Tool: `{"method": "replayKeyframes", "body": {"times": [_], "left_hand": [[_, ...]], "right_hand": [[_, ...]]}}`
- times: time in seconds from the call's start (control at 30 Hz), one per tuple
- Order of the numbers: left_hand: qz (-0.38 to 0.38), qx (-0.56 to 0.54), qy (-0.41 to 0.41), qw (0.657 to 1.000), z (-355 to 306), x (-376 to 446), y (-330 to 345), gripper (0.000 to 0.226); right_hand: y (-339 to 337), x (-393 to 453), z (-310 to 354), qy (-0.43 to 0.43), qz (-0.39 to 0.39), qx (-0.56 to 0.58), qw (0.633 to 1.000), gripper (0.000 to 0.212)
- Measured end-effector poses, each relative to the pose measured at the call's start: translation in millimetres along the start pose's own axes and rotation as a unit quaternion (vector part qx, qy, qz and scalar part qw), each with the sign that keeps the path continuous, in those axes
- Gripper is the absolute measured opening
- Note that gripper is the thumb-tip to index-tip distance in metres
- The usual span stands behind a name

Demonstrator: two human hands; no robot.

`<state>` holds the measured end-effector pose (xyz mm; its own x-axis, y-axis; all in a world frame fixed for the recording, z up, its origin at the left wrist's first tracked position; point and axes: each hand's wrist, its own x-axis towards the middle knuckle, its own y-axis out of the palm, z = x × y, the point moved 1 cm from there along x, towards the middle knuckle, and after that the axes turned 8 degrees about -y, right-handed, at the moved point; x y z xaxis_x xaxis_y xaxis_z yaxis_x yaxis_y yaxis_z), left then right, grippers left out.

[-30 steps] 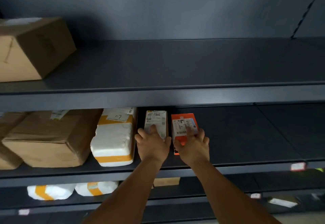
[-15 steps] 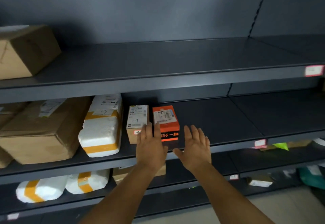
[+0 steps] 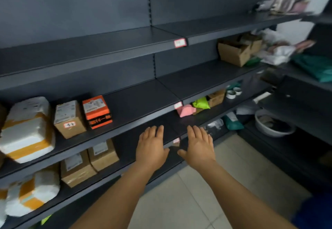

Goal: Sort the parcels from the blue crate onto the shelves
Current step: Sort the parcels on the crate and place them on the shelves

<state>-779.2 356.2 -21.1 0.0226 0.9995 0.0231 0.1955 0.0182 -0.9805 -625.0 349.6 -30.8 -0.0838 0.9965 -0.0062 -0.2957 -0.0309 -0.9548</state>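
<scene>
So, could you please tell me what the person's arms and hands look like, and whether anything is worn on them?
Both forearms are bare as far as the picture shows: no sleeves reach into view. The left hand and the right hand wear no gloves, and no watch, ring or wristband shows on either. The backs of both hands face the camera. No markings are visible.

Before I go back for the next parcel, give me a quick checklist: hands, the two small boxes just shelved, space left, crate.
1. Left hand free, no grip: ok.
2. Right hand free: ok.
3. Orange box on the shelf, upright: ok.
4. Brown box beside it, back from the edge: ok.
5. Bare shelf right of the orange box: ok.
6. Blue crate position: cannot tell, only a blurred blue patch at bottom right.
</scene>
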Motion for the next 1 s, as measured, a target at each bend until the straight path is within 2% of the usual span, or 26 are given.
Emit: {"method": "replayKeyframes", "body": {"times": [0.23,0.5,0.8,1.0], "left_hand": [[0.024,-0.003,0.119,0.993,-111.9,-23.3,23.6,0.077],[0.07,0.01,0.253,0.965,-223.2,-30.1,61.3,0.075],[0.123,0.001,0.377,0.918,-352.1,-16.3,93.1,0.079],[0.167,-0.017,0.463,0.871,-433.8,-17.8,115.8,0.079]], "right_hand": [[-21.4,-73.8,-97.2,0.113,-0.026,-0.004,0.993,0.091],[-39.1,-128.3,-189.2,0.256,-0.045,0.0,0.966,0.092],[-75.7,-156.6,-287.6,0.39,-0.087,-0.006,0.917,0.092],[-88.9,-175.0,-337.3,0.477,-0.104,0.008,0.873,0.092]]}}
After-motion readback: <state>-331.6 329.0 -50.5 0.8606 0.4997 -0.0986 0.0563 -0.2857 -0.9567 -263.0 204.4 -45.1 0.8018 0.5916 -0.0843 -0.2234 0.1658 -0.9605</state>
